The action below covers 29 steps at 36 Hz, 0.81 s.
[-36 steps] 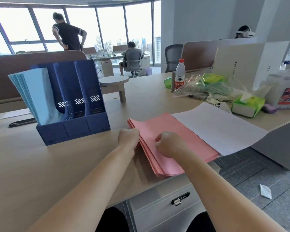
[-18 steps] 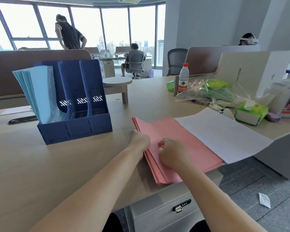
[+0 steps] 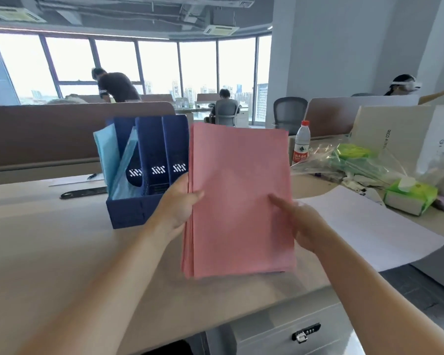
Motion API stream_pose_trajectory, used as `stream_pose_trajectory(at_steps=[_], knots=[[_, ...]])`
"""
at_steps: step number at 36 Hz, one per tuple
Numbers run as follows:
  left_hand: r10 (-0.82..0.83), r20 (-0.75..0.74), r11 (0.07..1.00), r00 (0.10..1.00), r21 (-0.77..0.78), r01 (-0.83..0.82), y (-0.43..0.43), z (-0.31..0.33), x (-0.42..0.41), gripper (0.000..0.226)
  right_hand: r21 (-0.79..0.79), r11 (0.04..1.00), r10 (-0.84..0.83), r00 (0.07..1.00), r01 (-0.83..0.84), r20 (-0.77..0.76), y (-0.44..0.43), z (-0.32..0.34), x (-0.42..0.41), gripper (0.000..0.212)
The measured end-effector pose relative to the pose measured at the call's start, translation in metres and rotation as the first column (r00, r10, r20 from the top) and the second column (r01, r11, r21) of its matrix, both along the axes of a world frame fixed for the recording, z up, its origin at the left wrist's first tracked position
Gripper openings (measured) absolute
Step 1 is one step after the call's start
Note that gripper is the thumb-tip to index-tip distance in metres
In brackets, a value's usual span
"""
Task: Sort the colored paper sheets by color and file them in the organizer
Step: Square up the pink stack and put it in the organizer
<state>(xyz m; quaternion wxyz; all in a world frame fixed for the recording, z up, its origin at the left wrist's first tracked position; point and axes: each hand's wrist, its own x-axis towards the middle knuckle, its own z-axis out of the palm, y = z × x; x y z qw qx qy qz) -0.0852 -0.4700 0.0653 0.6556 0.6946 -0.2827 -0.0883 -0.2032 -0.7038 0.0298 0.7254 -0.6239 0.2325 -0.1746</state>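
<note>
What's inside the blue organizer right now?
Light blue sheets stand in the leftmost slot of the blue organizer. The other slots look empty, though the held pink stack covers its right edge.

Two bare forearms without sleeves, left hand [image 3: 176, 206] and right hand [image 3: 301, 221] free of rings or gloves.
</note>
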Motion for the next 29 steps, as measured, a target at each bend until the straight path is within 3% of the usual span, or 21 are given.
stream_pose_trajectory(at_steps=[2, 4, 7, 10, 18, 24, 29], knots=[[-0.002, 0.014, 0.999, 1.0, -0.045, 0.003, 0.013, 0.006, 0.001, 0.038, 0.113, 0.987, 0.11, 0.993, -0.114, 0.046, 0.01, 0.006, 0.005, 0.06], [0.032, 0.026, 0.996, 0.999, -0.088, -0.03, 0.022, 0.012, 0.002, 0.039, 0.096, 0.98, 0.165, 0.983, -0.172, 0.081, 0.022, 0.013, 0.012, 0.048], [0.098, -0.078, 0.97, 0.992, -0.216, -0.113, 0.031, 0.022, 0.002, 0.031, 0.072, 0.99, 0.109, 0.981, -0.122, 0.161, 0.04, 0.02, 0.024, 0.04], [0.135, -0.072, 0.966, 0.988, -0.213, -0.147, 0.037, 0.019, 0.007, 0.029, 0.054, 0.992, 0.104, 0.976, -0.117, 0.193, 0.053, 0.021, 0.027, 0.032], [0.162, -0.034, 0.977, 0.986, -0.136, -0.165, 0.045, 0.003, 0.016, 0.034, 0.028, 0.975, 0.207, 0.952, -0.219, 0.227, 0.061, 0.023, 0.034, 0.052], [0.234, -0.082, 0.945, 0.969, -0.213, -0.247, 0.04, 0.004, 0.019, 0.023, -0.055, 0.982, 0.19, 0.951, -0.182, 0.244, 0.067, 0.023, 0.043, 0.048], [0.229, -0.058, 0.95, 0.972, -0.202, -0.236, 0.042, 0.012, 0.024, 0.045, -0.088, 0.988, 0.145, 0.955, -0.126, 0.26, 0.062, 0.031, 0.046, 0.04]])
